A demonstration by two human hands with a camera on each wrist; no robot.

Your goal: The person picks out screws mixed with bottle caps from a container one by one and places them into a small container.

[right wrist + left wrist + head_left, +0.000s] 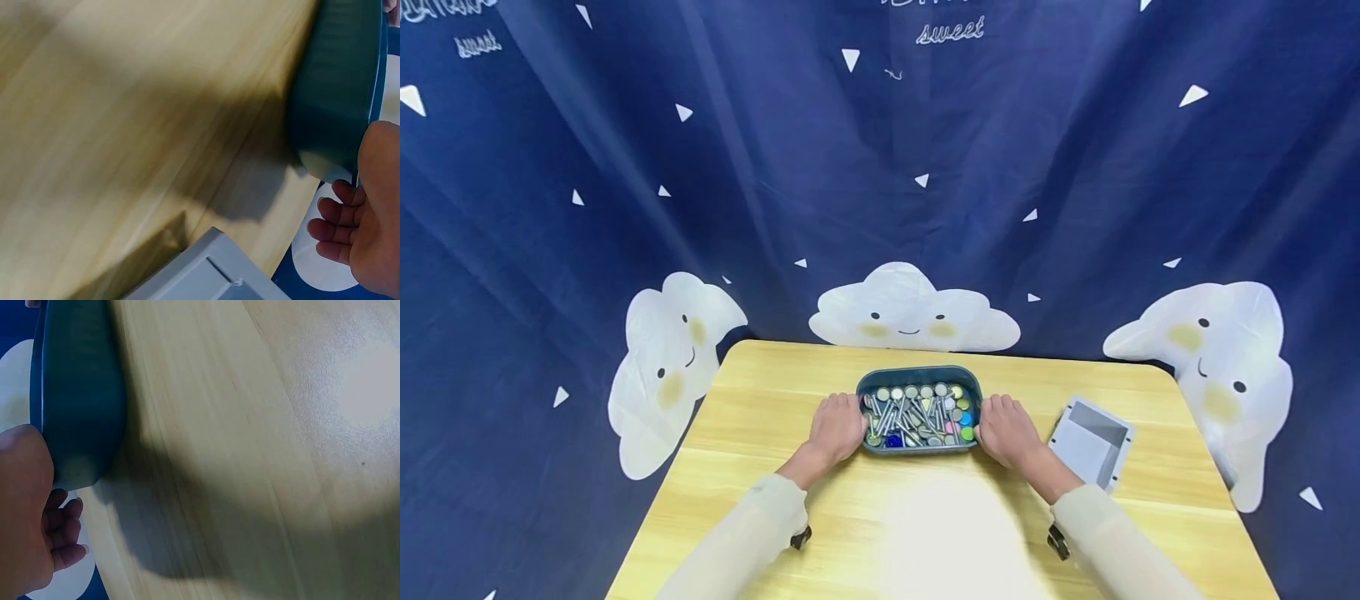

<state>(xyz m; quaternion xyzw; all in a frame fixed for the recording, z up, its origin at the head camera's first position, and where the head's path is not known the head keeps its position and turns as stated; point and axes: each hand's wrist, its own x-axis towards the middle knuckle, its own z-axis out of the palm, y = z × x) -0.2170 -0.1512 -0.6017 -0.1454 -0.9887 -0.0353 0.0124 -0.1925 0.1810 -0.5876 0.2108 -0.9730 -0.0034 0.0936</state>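
A dark teal oblong bin (921,451) stands at the middle of the table, filled with slim silvery rods that look like screws or nails and round discs in gold, silver, blue, green and pink. My left hand (838,427) grips its left end, thumb over the rim. At the opposite end my right hand (1006,427) holds the rim the same way. Both wrist views show the bin's smooth outer wall (81,394) and curled fingers at its end. What lies under the upper layer of pieces is hidden.
A grey rectangular box (1090,442) sits to the right, close to my right forearm. The wooden table (760,383) has rounded back corners. Behind it hangs a dark blue curtain (820,192) with white clouds and triangles.
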